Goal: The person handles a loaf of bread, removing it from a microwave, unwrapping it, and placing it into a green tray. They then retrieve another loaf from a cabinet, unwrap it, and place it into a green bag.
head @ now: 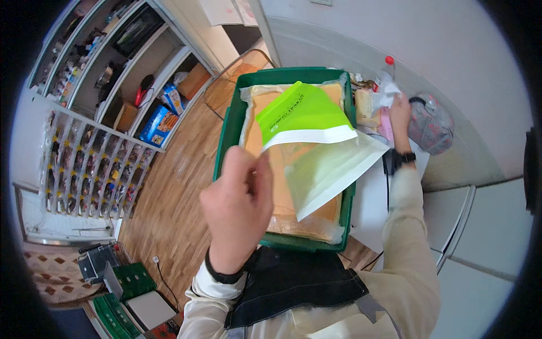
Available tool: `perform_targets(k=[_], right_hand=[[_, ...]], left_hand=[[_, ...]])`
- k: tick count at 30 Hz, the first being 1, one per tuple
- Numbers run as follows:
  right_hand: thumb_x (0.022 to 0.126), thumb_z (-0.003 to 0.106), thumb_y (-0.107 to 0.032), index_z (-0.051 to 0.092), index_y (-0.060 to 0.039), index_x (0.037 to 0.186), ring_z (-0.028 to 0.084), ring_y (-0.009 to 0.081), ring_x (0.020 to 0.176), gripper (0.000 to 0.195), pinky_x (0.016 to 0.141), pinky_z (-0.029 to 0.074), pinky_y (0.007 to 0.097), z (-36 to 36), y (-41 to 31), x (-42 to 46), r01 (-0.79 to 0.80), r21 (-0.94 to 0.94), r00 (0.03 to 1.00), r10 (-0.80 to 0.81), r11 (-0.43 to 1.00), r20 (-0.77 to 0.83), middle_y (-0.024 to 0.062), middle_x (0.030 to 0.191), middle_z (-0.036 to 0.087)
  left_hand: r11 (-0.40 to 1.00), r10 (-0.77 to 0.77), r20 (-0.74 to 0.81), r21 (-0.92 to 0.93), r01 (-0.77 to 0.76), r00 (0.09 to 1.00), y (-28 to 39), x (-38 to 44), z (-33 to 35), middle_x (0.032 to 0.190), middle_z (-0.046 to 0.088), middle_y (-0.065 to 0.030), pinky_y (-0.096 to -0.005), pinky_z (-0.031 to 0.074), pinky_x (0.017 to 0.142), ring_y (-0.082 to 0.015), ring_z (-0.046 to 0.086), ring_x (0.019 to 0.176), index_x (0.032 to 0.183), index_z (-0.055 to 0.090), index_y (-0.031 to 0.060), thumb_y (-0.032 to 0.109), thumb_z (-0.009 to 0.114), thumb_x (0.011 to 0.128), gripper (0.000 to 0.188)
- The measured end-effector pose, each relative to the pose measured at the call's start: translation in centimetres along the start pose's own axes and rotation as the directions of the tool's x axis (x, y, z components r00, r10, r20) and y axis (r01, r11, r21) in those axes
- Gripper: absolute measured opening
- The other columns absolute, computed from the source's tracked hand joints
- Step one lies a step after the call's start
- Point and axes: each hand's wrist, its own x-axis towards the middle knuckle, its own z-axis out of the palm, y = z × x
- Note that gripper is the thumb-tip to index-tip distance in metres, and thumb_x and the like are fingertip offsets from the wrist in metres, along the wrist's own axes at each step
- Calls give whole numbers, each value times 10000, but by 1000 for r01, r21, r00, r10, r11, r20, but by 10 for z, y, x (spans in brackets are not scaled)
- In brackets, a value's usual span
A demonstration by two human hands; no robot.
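Observation:
My left hand (237,207) pinches a corner of a green and white plastic pouch (305,111). The pouch hangs tilted over a dark green plastic crate (348,203), its pale flap spread out toward the right. Under it, inside the crate, lies a flat orange-tan slab or block (277,209) with clear plastic film at its edges. Out to the right, my right hand (400,116) reaches over a white tabletop (368,212). A crumpled white piece of film or paper (388,94) is at its fingertips, seemingly pinched. A red-capped bottle (387,70) stands just beyond.
Beside my right hand are a grey patterned bag (431,125), a pink packet (385,123) and a beige packet (363,106). A mesh-sided folding frame (237,72) stands behind the crate. Shelves (127,68) and a hanging pocket organiser (97,169) line the left.

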Motion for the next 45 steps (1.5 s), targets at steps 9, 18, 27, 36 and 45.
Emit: perform_targets(k=[9,18,27,36,45], right_hand=[[768,573,-38,608,16,1037,603,308,929,276,798,491,417,-213,-177,-248,720,-192,686,-726,667,53,175,1111,589],[803,496,9,531,-35,1162,569,339,1014,364,831,475,371,-188,-59,-280,1,1,994,-1,1000,107,169,1197,553],[842,532,-119,512,-57,1211,541,308,1052,375,880,430,356,-176,-37,-271,2,-228,1000,-6,974,-17,159,1176,559],[898,508,-148,472,-53,1299,542,194,1024,414,904,406,297,-145,25,-247,-25,320,936,-90,947,341,88,1099,600],[936,404,-75,395,11,1345,470,138,1116,418,986,329,248,-114,2,-253,-465,617,856,143,636,497,65,1226,532]], left_hand=[[844,476,109,-336,-418,873,36,-25,100,536,498,-61,-345,400,413,-234,524,445,717,453,90,125,616,807,189],[619,712,352,-723,-307,607,55,-98,174,658,557,-150,-417,452,509,-355,574,614,819,470,67,155,593,832,152],[517,855,443,-776,-363,270,68,-153,197,711,581,-99,-416,463,490,-324,589,633,856,486,97,212,533,862,125],[730,274,634,-627,273,723,45,-171,248,1214,446,-188,-420,299,995,-336,419,1142,1266,415,53,273,541,861,477],[41,187,902,-402,915,389,34,-122,335,1406,296,-147,-364,247,1043,-275,328,1241,1450,93,52,337,459,929,698]])
